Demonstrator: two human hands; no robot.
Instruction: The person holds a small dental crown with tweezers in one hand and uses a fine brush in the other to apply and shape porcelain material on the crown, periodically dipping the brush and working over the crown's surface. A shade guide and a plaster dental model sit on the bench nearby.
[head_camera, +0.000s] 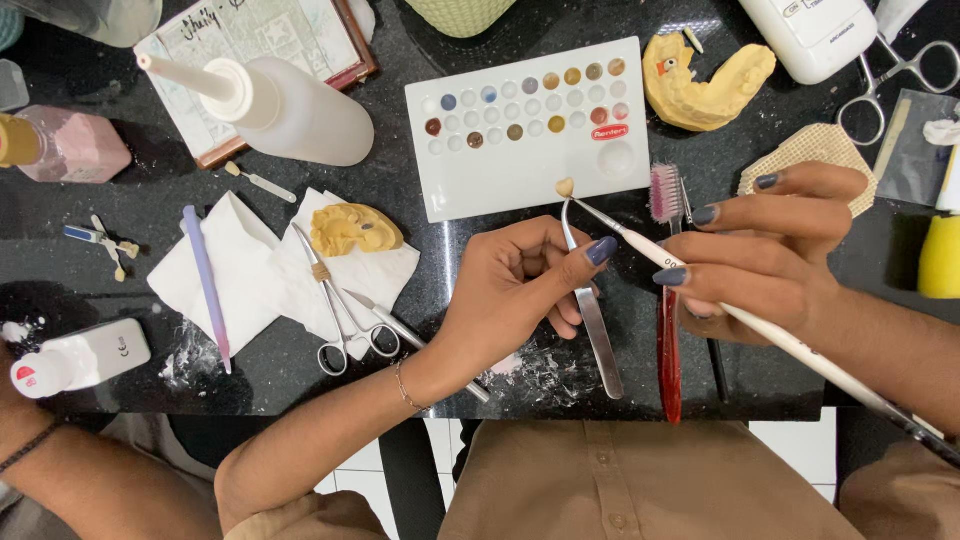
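Observation:
My left hand (515, 290) grips metal tweezers (590, 300) that pinch a small cream tooth-shaped piece (566, 187) at their tip. My right hand (770, 250) holds a thin white brush (640, 240) like a pen, and its point touches the small piece. Both hands hover over the black countertop (120, 215), just below a white mixing palette (525, 125) with several wells of coloured paste. A toothbrush with a red handle (667, 300) lies under my right hand.
Yellow dental casts lie at the top right (705, 80) and on white tissue (350, 228). Scissor-like forceps (335, 305), a lilac tool (205, 280), a squeeze bottle (285, 105), a pink bottle (70, 145), a notebook (260, 40), scissors (900, 80) and another person's arm (60, 470) surround the work area.

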